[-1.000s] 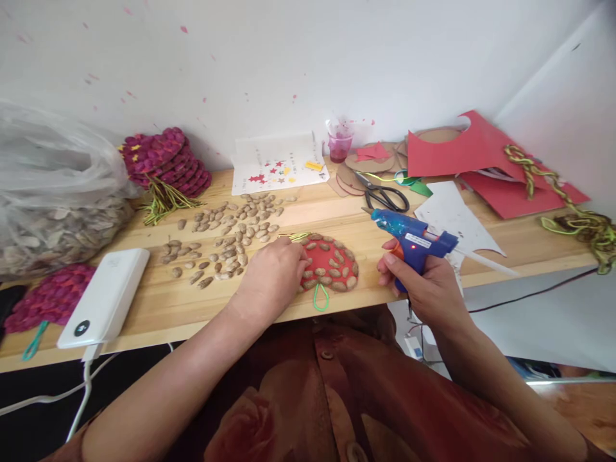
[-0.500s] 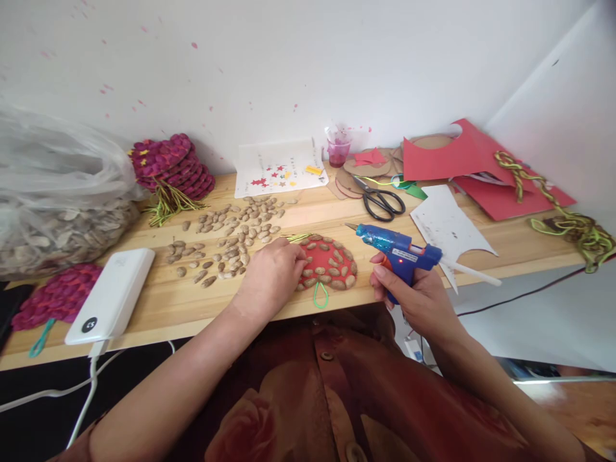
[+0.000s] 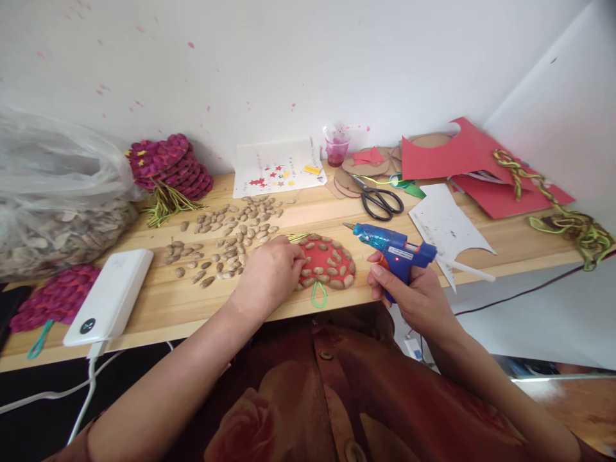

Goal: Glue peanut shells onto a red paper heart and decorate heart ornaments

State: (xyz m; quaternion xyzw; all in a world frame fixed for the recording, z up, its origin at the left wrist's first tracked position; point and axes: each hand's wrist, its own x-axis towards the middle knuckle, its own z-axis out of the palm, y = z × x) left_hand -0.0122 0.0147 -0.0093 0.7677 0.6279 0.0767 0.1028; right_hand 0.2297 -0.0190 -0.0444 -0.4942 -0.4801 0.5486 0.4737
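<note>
Head view: the left hand (image 3: pixel 272 276) has its fingertips bunched; whether they pinch anything, I cannot tell. A red disc (image 3: pixel 316 258) dotted with peanut shells (image 3: pixel 348 280) lies just right of them, nearer than to the right hand (image 3: pixel 418 292), which grips a blue hot-glue gun (image 3: pixel 391 246) crosswise, nozzle pointing left.
</note>
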